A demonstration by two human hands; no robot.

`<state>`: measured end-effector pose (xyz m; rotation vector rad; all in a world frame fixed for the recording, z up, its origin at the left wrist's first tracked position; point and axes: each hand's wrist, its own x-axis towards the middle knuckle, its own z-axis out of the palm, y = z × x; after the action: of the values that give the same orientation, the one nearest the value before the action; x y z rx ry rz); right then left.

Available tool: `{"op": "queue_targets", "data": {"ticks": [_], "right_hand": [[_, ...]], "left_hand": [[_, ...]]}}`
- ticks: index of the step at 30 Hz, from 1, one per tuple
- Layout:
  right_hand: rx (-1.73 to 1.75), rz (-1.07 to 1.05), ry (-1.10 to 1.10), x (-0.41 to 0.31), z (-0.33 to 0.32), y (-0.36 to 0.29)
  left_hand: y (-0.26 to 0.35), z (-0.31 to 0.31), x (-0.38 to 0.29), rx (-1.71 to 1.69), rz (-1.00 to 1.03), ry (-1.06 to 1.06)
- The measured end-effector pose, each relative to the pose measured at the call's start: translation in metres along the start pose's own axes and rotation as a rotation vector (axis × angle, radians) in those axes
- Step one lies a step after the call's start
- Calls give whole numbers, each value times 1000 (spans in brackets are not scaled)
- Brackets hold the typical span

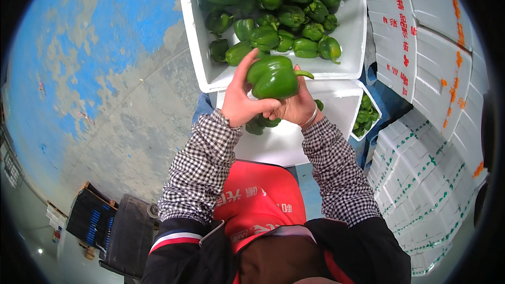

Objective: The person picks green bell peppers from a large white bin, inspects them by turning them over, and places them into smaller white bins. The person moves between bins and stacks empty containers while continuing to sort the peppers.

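Observation:
Between my two hands I hold one large green bell pepper (pixel 274 77), its curved stem pointing right. My left hand (pixel 245 96) wraps its left side, with the thumb along the near face. Under and behind the pepper's right end is my right hand (pixel 298 102), its fingers partly hidden. Just beyond, a white foam box (pixel 193 47) contains several green bell peppers (pixel 292 15). Below my hands a second white foam box (pixel 292 142) has a few green peppers (pixel 255 126) in it, partly covered by my hands.
A smaller white foam box (pixel 379 116) with green peppers (pixel 365 114) stands at right. Stacked white foam boxes (pixel 394 43) with red and orange writing rise on the right, above more boxes (pixel 418 189) with green marks. A dark plastic bin (pixel 130 232) sits at lower left on the worn blue floor (pixel 130 86).

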<state>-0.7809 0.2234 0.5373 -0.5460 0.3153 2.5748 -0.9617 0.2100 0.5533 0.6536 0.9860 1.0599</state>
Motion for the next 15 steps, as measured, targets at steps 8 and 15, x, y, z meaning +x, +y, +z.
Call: {"op": "queue_targets", "data": {"ticks": [8,15], "right_hand": [[-1088,-125,718,-46,24,-16],[-990,-564,344,-58,16,-15]], "left_hand": [[-20,24,-10,-459,-352,45],[-40,31,-21,-756,-665,-207]]}}
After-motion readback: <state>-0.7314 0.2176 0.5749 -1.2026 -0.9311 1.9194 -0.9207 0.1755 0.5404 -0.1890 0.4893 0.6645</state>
